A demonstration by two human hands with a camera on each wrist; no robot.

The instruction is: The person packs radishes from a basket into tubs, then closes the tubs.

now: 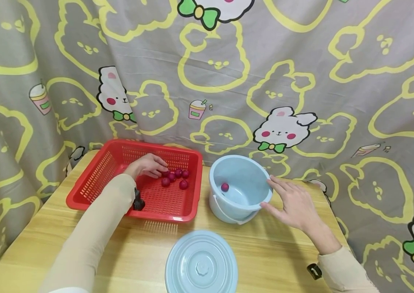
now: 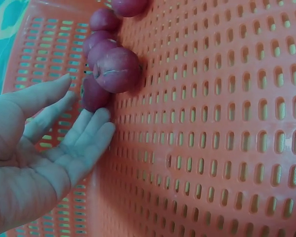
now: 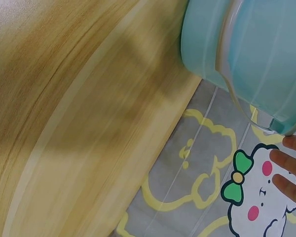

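Inside the red basket (image 1: 155, 203), my left hand (image 1: 147, 166) reaches toward several dark red balls (image 1: 165, 182) lying near its right and back sides. In the left wrist view the hand (image 2: 49, 148) is palm up with relaxed fingers, and their tips are at the lowest round fruit-like ball (image 2: 95, 94); nothing is held. My right hand (image 1: 295, 203) rests its thumb and fingertips on the right rim of the light blue bucket (image 1: 229, 209). One red ball (image 1: 225, 187) lies in the bucket. In the right wrist view only fingers (image 3: 288, 165) show beside the bucket (image 3: 266, 49).
A round light blue lid (image 1: 201, 262) lies on the wooden table (image 1: 137, 256) in front of the bucket. A small black object (image 1: 314, 271) is by the right sleeve. Behind the table hangs a grey patterned curtain (image 1: 225, 101).
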